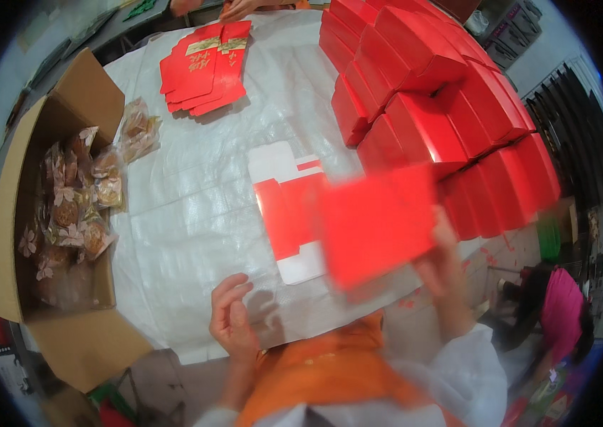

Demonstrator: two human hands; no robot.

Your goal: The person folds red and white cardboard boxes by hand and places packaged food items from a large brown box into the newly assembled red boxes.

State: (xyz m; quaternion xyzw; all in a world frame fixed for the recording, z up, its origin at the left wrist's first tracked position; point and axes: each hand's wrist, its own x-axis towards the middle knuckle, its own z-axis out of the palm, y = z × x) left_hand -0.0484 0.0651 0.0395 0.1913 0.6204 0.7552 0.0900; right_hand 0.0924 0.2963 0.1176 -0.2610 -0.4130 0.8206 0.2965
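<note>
My right hand (438, 261) grips the right edge of a red cardboard box (379, 224), blurred by motion and held above the table. Its far sides are hidden, so I cannot tell whether it is folded up or flat. Partly covered by it, a flat box blank (288, 213) with red panels and white flaps lies on the white plastic sheeting (184, 213). Close to the table's front edge, my left hand (235, 317) is raised with curled, parted fingers and holds nothing.
Red boxes (419, 128) are stacked high at the right. Printed red sleeves or flat boxes (200, 74) lie at the far left. A carton (8, 213) at the left holds several wrapped pastries (66, 213); another packet (138, 128) lies beside it. Another person's hands (240, 8) appear beyond the table.
</note>
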